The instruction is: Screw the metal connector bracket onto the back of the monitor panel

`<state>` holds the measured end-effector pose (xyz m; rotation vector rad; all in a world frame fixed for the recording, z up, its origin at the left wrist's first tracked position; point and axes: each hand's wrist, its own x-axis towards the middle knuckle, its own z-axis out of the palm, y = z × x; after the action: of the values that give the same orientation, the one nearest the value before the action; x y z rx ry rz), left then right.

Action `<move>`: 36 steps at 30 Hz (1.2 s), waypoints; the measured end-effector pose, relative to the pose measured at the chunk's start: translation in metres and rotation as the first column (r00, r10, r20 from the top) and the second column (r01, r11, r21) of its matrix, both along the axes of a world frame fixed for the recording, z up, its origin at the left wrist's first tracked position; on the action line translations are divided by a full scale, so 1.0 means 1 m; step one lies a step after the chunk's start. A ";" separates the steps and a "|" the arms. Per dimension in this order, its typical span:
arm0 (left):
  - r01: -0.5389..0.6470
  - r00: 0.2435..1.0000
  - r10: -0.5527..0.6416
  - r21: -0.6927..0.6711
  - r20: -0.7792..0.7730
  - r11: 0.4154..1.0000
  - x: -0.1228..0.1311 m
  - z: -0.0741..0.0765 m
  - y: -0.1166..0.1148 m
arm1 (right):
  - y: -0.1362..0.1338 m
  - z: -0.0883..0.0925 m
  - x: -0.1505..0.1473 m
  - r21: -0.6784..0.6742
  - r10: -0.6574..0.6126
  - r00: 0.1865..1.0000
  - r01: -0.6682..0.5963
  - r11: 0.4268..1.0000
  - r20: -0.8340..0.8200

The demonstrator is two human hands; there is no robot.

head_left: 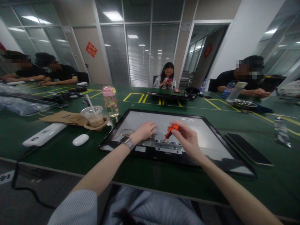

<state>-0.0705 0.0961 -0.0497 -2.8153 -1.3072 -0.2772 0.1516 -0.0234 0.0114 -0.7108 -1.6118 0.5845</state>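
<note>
The right hand (185,136) is curled around the screwdriver (172,128), thumb and fingers closed on its handle; the left hand (144,130) lies palm down over the panel (203,140), fingers extended and loosely together, grasping nothing visible. Whether its fingertips touch anything cannot be told. A watch (127,142) with a metallic sheen circles the left wrist.

The screwdriver is above the near middle of the panel. Its rounded orange-and-black handle leans up and to the right, and the thin shaft slants down and left to the bracket (168,150), a piece of bent, holed grey metal. The bracket's long axis follows the panel's near edge. The panel itself is a flat rectangle, a smooth pale-grey sheet in a thin black frame, its long side running left to right in front of the person. Thin wires (124,132) curve across its left part.

Left of the panel, a clear plastic cup (92,114) with a white straw holds some pale brown drink and sits in a rough brown carrier (97,124). Near the panel's far left corner stands a see-through bottle (110,101), pink-lidded and patterned, with yellowish contents. Beyond the panel to the right is a shiny round bowl (245,104); what it holds is unclear. A flat dark phone (248,149) lies just right of the panel.
</note>
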 end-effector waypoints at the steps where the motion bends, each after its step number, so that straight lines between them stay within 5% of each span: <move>1: -0.004 1.000 0.004 -0.007 -0.004 1.000 0.000 0.000 0.000 | 0.001 0.000 -0.001 0.018 -0.022 1.000 0.022 1.000 0.000; 14: -0.014 0.999 0.016 -0.049 0.047 0.999 0.000 0.001 0.000 | -0.001 0.002 0.001 0.019 -0.084 0.996 0.084 0.996 0.020; 28: -0.017 0.999 0.019 -0.041 0.046 0.999 0.001 0.003 -0.002 | 0.012 0.000 0.005 -0.157 0.176 0.968 -0.204 0.966 -0.177; 36: -0.034 0.998 0.036 -0.044 0.051 0.998 0.001 0.002 -0.001 | 0.011 0.001 0.004 -0.159 0.186 0.962 -0.219 0.963 -0.200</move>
<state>-0.0699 0.0955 -0.0481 -2.8358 -1.3875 -0.3272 0.1556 -0.0121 0.0125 -0.6070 -1.4810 0.9290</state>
